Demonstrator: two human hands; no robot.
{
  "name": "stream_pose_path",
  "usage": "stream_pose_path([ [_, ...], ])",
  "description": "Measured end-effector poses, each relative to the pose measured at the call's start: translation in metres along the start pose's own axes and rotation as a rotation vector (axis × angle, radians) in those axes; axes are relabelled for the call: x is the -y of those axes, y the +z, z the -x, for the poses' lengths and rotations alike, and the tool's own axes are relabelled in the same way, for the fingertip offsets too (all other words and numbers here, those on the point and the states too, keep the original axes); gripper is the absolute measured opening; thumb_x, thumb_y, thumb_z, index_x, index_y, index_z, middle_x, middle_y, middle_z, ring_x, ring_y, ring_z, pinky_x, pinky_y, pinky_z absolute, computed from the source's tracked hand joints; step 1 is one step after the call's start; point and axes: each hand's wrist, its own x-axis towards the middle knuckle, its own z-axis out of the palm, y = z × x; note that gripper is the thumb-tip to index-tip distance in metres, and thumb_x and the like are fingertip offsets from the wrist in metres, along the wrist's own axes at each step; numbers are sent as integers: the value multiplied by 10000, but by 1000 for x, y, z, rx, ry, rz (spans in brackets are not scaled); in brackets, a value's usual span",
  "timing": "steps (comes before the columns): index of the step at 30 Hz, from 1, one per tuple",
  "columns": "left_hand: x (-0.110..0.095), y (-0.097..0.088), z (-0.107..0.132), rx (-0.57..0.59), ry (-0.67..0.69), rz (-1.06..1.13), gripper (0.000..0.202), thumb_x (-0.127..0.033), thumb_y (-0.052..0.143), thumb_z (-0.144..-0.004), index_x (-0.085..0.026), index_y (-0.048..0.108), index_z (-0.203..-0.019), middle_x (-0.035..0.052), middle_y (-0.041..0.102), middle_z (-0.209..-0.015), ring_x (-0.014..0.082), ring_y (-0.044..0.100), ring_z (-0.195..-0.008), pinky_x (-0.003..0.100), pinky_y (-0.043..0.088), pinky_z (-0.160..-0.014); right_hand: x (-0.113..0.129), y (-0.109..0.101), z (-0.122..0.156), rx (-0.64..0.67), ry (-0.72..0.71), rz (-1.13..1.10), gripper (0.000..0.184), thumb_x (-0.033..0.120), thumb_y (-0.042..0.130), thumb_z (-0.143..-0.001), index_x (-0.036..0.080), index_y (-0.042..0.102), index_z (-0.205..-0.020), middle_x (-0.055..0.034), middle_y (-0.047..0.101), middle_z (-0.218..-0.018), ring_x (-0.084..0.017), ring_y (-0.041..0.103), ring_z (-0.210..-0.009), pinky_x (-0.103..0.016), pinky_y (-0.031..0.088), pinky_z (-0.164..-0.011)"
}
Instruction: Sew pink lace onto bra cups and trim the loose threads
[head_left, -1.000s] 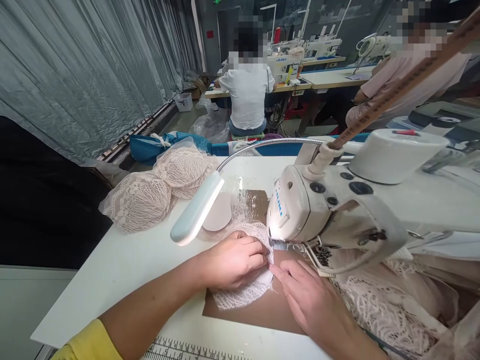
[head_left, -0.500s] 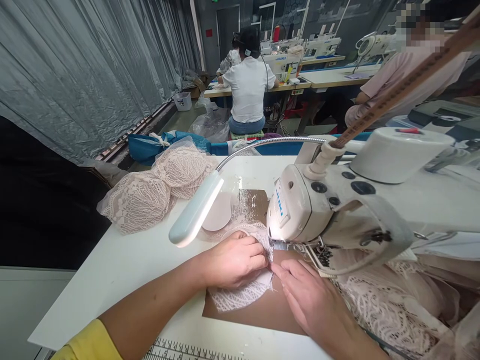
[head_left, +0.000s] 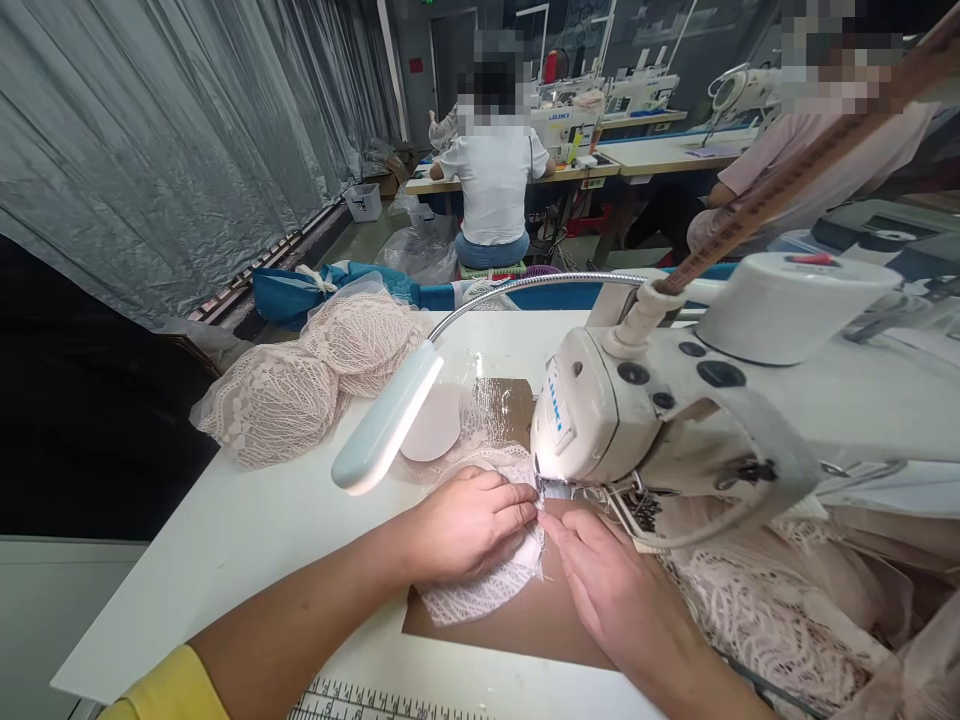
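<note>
Under the needle area of the white sewing machine (head_left: 600, 410) lies a piece of pale pink lace fabric (head_left: 480, 592), partly on a brown sheet (head_left: 517, 635). My left hand (head_left: 476, 525) rests over the lace with its fingers stretched out flat, fingertips close to the needle. My right hand (head_left: 607, 575) comes in from the other side; its fingertips meet the fabric's edge just in front of the needle and seem to pinch it. A smooth, pale rounded cup (head_left: 433, 425) lies behind my left hand, among more lace.
Lace cups (head_left: 281, 400) are piled at the left on the white table (head_left: 187, 590). A lamp (head_left: 386, 420) on a bendy neck hangs over the table. Finished-looking lace (head_left: 787, 610) bunches at the right. A ruler strip (head_left: 375, 700) marks the front edge. Two people sit beyond.
My left hand's fingers have gone from curled to straightened out over the lace. My right fingertips have shifted slightly toward the needle along the fabric's edge.
</note>
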Motion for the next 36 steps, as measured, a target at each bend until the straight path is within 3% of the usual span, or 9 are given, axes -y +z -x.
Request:
stream_pose_path([
  [8,3,2,-3,-13,1,-32,346,-255,414,-956,-120,530,-1253,136,584,-1254,214,562,-986,338,427,-829,-3,6,1,16,6,6,409,37,395,-846,124,694,-1112,-136,709,-1035,-204,663,-868,-293,547,-753],
  [14,6,1,-3,6,20,-57,348,-225,423,-954,-124,509,-1275,135,599,-1237,210,548,-988,340,421,-826,-3,5,0,-10,7,-12,389,49,405,-861,131,705,-1095,-143,703,-1068,-202,671,-853,-286,543,-726],
  [19,9,0,-3,14,24,-35,346,-212,401,-962,-131,503,-1283,121,590,-1266,226,514,-1116,348,395,-891,-5,11,7,0,62,-83,401,56,381,-872,151,695,-1102,-120,697,-1084,-189,672,-844,-277,537,-699],
  [29,12,0,-6,0,-17,-52,346,-255,414,-948,-122,520,-1250,130,606,-1229,231,518,-1119,359,413,-895,-5,0,-3,19,-6,-50,391,46,352,-868,121,680,-1067,-72,706,-865,-167,659,-735,-257,524,-637],
  [36,11,-3,-5,-9,-84,-62,345,-288,414,-948,-124,540,-1225,118,581,-1274,248,512,-1100,374,411,-895,-6,4,-6,25,-6,-46,391,40,362,-865,111,665,-1101,-84,707,-905,-176,649,-774,-276,523,-702],
])
